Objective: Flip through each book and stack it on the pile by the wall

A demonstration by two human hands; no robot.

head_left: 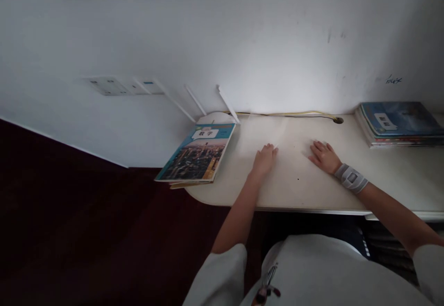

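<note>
My left hand rests palm down on the white desk, its fingers loosely curled and holding nothing. My right hand lies flat on the desk a little to the right, fingers stretched out and empty; a grey band wraps its wrist. A faint translucent sheet lies just beyond the fingertips of both hands. A blue-covered book with a city photo sits on another book at the desk's left end, overhanging the edge.
A stack of books stands at the desk's back right. A cable runs along the wall to a grommet hole. White router antennas lean by the wall; sockets sit on the wall left. Dark floor lies to the left.
</note>
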